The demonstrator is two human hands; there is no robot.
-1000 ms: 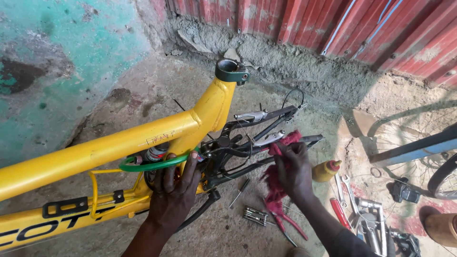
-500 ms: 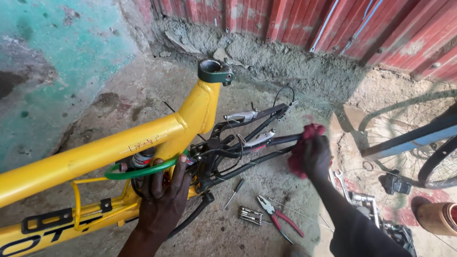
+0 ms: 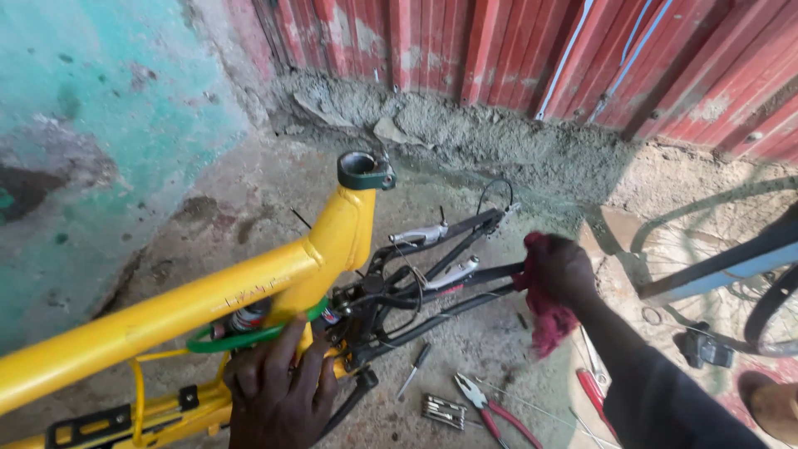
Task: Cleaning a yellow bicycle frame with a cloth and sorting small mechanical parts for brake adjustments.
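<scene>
**A:** Look at that — left hand [image 3: 278, 395] clamped low on the yellow frame [image 3: 249, 291], fingers wrapped right by the green ring [image 3: 249, 337] at the junction. That hand is all I can see steadying the bike from this side.

**B:** And the frame's lying tilted across the concrete floor [image 3: 249, 208], seat clamp [image 3: 364, 170] sticking up toward the red metal wall [image 3: 499, 50]. If that grip slackens, I'd say the whole thing rolls.

**A:** Onto the tools, too. Pliers [image 3: 490, 407], a screwdriver [image 3: 414, 372] and a small multi-tool [image 3: 443, 410] lie just beside the black rear stays [image 3: 449, 287].

**B:** Right hand [image 3: 561, 270] is out at the stays, closed tight around a red rag [image 3: 544, 312]. Part of the rag hangs loose below the fist.

**A:** That dangling end is my worry. Brake arms [image 3: 432, 249] and a cable loop [image 3: 497, 195] are right there; the cloth could catch on them and tug something out of line.

**B:** Or knuckles get scraped on the brake hardware, pressing in that close.

**A:** Is the rag touching the stay itself?

**B:** The fist sits against the end of it, as best I can see; the exact contact is hidden behind the hand.

**A:** Another bike wheel [image 3: 731, 249] stands near on the right, too. Crowded corner.

**B:** Both hands shut, then: left on the frame, right on the rag.
</scene>
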